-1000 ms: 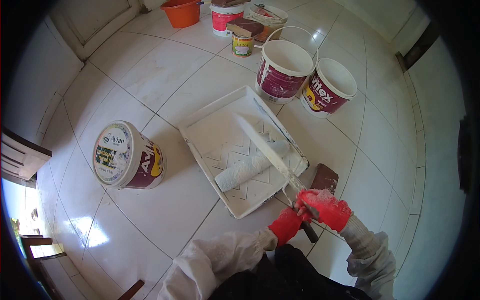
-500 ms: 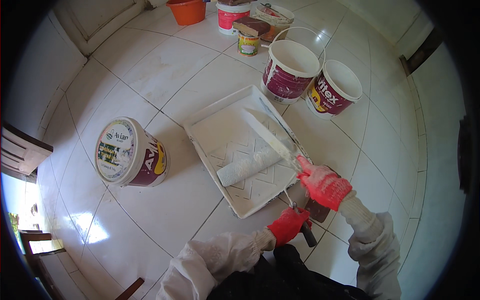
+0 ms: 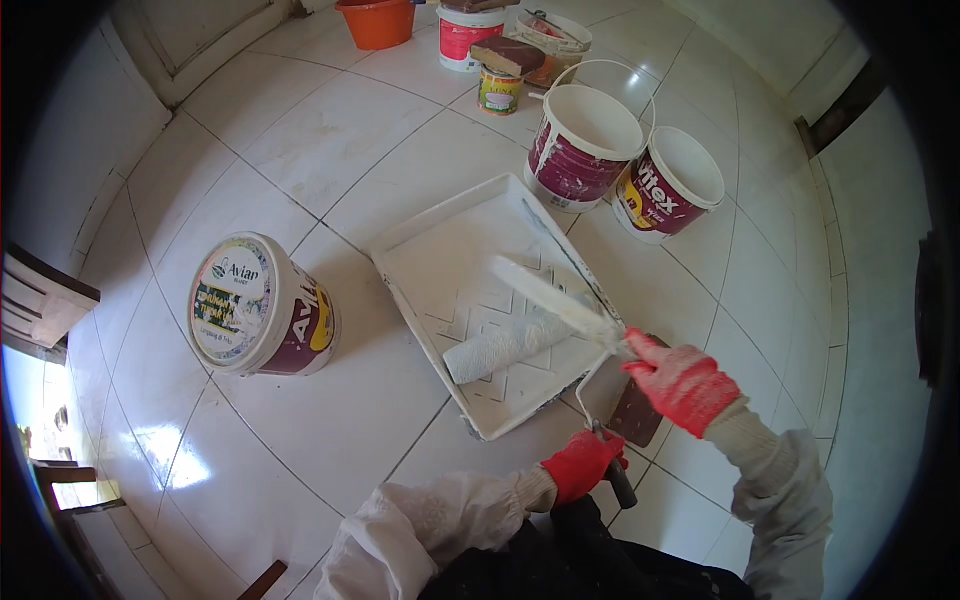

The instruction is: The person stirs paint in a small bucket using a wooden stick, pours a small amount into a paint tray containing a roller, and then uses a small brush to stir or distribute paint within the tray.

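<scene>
Head view: left hand gripped a paint roller, right hand a white-coated stick; paint tray lay beyond both.

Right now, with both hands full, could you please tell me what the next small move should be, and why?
I would probably ease the pale stick clear of the roller with the right hand. In this view it crosses the roller's right end over the tray, while the left hand holds the roller's handle; lifting the roller first might knock the two together.
</scene>
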Motion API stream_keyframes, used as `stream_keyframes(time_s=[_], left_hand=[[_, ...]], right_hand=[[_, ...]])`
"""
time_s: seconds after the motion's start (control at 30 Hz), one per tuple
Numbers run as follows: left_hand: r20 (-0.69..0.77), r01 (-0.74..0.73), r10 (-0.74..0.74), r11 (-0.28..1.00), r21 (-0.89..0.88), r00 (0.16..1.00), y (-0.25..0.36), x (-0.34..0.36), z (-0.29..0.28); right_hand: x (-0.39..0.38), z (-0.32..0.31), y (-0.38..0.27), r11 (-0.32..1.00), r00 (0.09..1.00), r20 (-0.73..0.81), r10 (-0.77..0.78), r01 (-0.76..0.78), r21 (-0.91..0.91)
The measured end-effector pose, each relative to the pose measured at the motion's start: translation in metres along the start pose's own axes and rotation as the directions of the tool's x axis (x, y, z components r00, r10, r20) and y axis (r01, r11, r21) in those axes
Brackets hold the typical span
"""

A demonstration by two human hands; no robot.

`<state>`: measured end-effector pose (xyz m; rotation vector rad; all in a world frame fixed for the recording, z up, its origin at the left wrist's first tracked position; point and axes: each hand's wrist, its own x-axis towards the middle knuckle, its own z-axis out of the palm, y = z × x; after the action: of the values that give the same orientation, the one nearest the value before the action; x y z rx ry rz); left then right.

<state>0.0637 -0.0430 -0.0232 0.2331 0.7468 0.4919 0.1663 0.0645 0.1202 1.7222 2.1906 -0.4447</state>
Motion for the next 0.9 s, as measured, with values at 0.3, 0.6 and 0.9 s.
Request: stream_keyframes(time_s=[0.3,0.6,0.9], left_hand=[[-0.008,-0.003,0.003,1.000,0.006,1.000,0.001,0.003,-0.004],[0.017,0.023,-0.023,1.000,0.016,1.000,0.008,0.000,-0.001],[0.006,0.044,-0.044,0.999,0.018,0.999,0.015,-0.007,-0.002]], right_hand=[[0.010,0.004,0.006,0.981,0.995,-0.032,0.097,-0.090,0.169],[0.014,0.002,0.001,0.979,0.989,0.014,0.145,-0.145,0.140],[0.042,0.012,-0.007,0.975,0.989,0.066,0.133,-0.143,0.168]])
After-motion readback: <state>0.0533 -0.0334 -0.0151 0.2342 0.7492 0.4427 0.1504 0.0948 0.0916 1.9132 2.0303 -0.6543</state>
